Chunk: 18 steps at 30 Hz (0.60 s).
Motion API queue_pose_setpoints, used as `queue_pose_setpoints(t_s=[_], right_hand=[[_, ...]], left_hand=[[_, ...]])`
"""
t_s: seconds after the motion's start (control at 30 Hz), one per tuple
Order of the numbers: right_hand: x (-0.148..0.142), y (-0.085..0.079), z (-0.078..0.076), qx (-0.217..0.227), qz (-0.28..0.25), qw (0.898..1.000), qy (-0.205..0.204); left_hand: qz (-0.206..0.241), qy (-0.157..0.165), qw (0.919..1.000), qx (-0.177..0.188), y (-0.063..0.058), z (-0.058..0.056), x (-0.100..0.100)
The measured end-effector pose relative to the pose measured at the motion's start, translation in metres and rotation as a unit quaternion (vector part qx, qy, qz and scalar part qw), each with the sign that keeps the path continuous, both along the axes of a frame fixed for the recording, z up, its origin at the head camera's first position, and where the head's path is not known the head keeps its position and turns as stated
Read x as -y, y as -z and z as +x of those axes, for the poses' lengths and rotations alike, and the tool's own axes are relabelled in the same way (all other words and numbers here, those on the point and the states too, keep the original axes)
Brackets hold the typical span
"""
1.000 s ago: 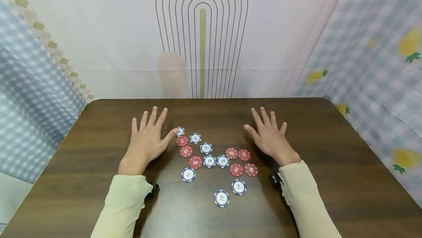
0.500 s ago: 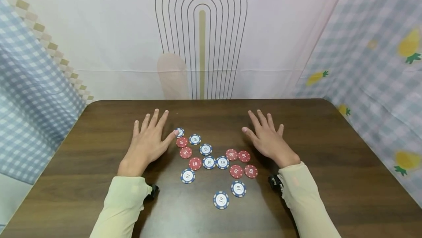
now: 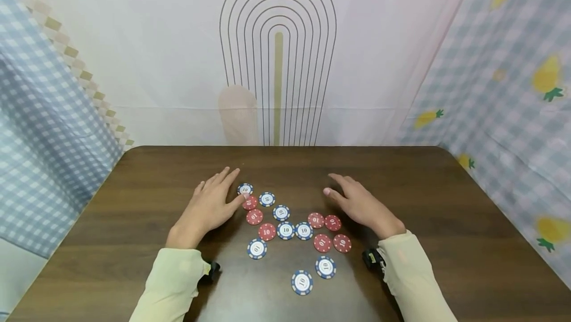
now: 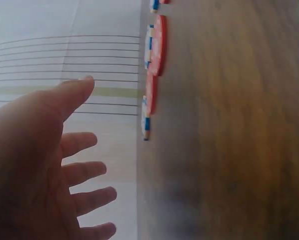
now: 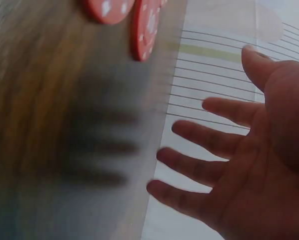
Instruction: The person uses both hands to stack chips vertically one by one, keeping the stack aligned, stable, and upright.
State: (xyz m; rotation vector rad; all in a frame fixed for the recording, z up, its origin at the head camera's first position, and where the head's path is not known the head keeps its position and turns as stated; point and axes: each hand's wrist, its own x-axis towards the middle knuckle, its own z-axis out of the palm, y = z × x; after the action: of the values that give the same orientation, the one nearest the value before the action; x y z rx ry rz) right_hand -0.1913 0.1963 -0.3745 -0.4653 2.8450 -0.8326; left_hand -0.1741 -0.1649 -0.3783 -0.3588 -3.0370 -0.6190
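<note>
Poker chips marked 10, several red and several blue-and-white, lie flat and scattered on the brown wooden table. My left hand (image 3: 208, 208) hovers left of them, fingers spread, its thumb appearing over a red chip (image 3: 255, 217) group near a blue chip (image 3: 245, 189). In the left wrist view, a gap shows between the left hand (image 4: 44, 145) and the table. My right hand (image 3: 363, 207) is above the wood, beyond and right of a red chip (image 3: 332, 223). The right wrist view shows the right hand (image 5: 239, 155) raised, palm visible, holding nothing.
The wooden table (image 3: 111, 242) reaches back to a white cloth (image 3: 178, 64) with arch lines. Blue checked cloth (image 3: 44, 114) hangs at left, and a pineapple-print cloth (image 3: 499, 114) at right. Two blue-and-white chips lie nearer the front, one chip (image 3: 302, 282) foremost.
The head view has tilted up slightly, so the table sits lower. Both hands have drawn nearer the chips, their fingers lowering and looking less spread. The chips keep their arrangement.
</note>
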Motion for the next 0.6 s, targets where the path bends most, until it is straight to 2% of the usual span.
queue_pose_setpoints(t_s=[0.13, 0.43, 0.6], right_hand=[[0.002, 0.000, 0.001, -0.002, -0.017, 1.000, -0.020], [-0.002, 0.001, -0.002, -0.017, -0.026, 0.998, -0.059], [0.000, 0.006, 0.000, -0.002, -0.036, 0.995, -0.094]], left_hand=[[0.019, 0.020, 0.9996, -0.007, 0.000, 0.000, -0.004], [0.057, 0.073, 0.9955, 0.018, 0.001, 0.001, -0.020], [0.118, 0.125, 0.9850, 0.014, 0.004, 0.003, -0.026]])
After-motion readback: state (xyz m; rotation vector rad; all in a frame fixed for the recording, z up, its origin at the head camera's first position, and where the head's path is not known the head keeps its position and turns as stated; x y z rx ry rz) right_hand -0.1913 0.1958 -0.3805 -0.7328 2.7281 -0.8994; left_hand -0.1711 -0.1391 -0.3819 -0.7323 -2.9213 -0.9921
